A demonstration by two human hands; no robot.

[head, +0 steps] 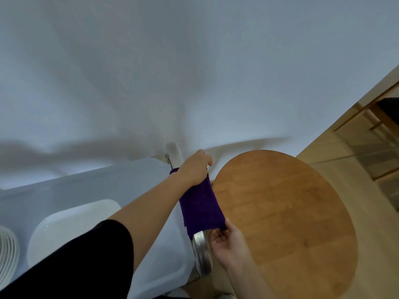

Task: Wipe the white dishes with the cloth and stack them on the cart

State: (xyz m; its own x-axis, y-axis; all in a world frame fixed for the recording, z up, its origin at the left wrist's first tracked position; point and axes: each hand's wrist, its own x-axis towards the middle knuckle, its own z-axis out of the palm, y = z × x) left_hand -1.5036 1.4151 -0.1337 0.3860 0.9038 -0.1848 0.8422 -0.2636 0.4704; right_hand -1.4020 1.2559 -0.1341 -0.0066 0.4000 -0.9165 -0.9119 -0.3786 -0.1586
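A purple cloth (pixel 199 207) is draped over the cart's (pixel 151 182) metal handle (pixel 201 253), which serves as the landmark here. The left hand (pixel 195 169) grips the cloth's far end against the handle, fingers curled over it, and the right hand (pixel 230 244) pinches the near edge from the side of the round wooden table (pixel 285 223). On the cart's top, left of the handle, lies a white dish (pixel 71 225), with a ribbed dish (pixel 7 253) further left at the picture's edge.
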